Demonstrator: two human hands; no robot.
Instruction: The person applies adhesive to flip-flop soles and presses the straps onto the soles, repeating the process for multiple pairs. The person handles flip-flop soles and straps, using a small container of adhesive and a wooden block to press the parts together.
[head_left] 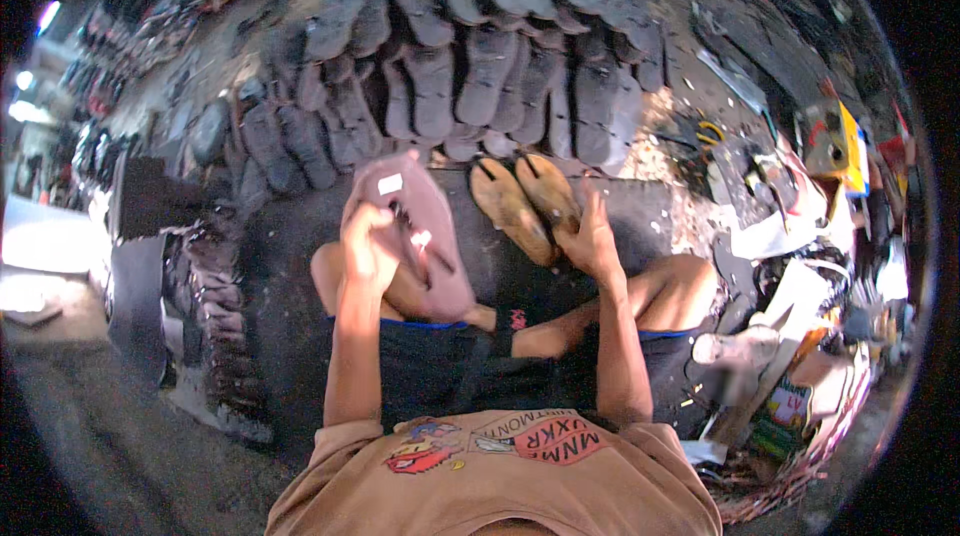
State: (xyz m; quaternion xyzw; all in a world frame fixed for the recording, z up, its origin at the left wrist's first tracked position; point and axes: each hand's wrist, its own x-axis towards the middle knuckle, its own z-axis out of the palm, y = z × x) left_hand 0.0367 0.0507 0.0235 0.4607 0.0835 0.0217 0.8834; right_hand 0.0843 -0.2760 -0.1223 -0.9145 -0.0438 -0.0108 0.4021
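My left hand [368,248] grips the edge of a mauve sandal sole [440,241], which is tilted above my folded leg. The sole has a white sticker near one end and dark slits along its middle. A pair of tan foot-shaped forms [512,208], like shoe lasts with dark slots at the toe ends, lies on the black surface in front of me. My right hand [592,241] is beside the right-hand form, its fingers stretched out and apart. The thumb side appears to touch that form.
Rows of dark sandal soles [488,81] stand beyond the black work surface [300,236]. A stack of dark pieces [215,326] is at the left. A yellow box [850,151], white scraps [790,226] and a basket rim [800,486] crowd the right side.
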